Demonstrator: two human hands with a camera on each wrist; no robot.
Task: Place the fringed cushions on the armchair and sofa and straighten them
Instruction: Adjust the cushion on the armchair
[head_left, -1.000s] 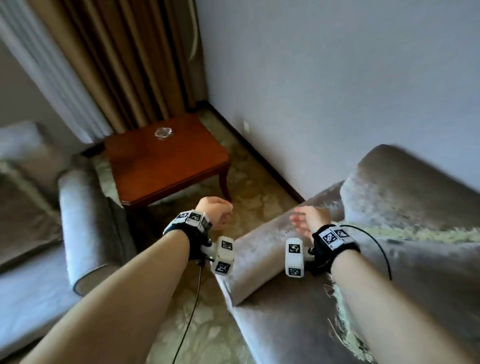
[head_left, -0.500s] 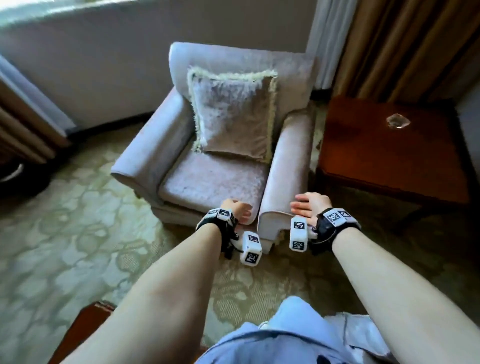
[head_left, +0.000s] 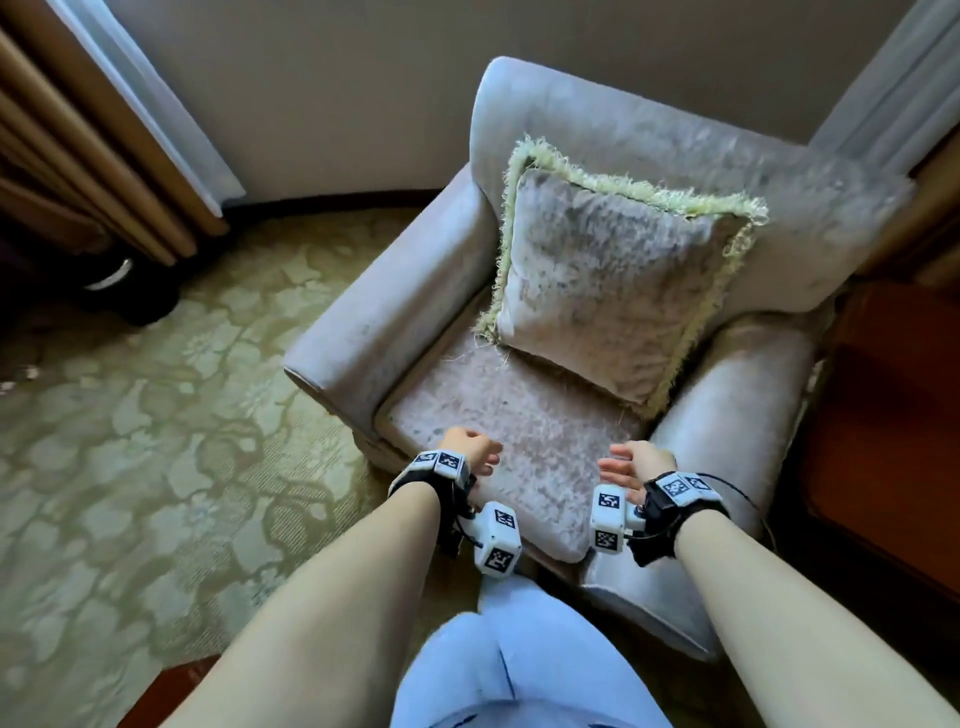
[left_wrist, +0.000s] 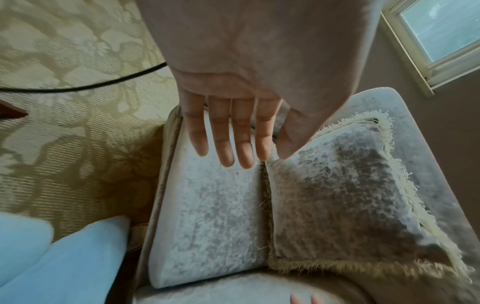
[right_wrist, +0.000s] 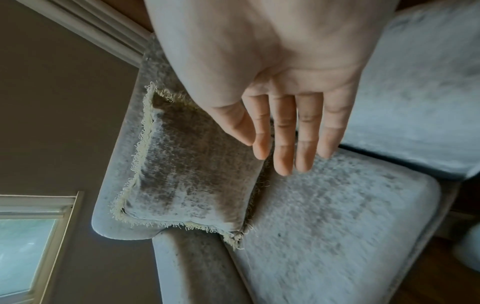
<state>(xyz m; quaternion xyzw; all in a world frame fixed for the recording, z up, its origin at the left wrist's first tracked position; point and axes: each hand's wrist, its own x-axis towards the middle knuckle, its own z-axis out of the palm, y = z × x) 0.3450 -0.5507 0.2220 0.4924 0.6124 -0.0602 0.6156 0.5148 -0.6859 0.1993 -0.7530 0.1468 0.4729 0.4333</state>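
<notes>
- While poised over armchair (head_left: 597, 499): left hand (head_left: 470, 451) and right hand (head_left: 636, 462) empty, fingers (left_wrist: 242, 142) wide.
- Fringed cushion (head_left: 613, 291) placed; leans askew, needs straightening.
- Sofa not visible; progress there unknown.

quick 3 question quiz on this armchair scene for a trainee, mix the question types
1. True or false: the left hand grips the cushion.
2. Multiple choice: where is the cushion? A) flat on the carpet B) leaning on the armchair backrest, bottom edge on the seat C) on the wooden table
3. Fill in: the right hand hovers with its fingers ____ and holds nothing.

Key
1. False: both hands are empty, short of the cushion.
2. B
3. straight
</notes>
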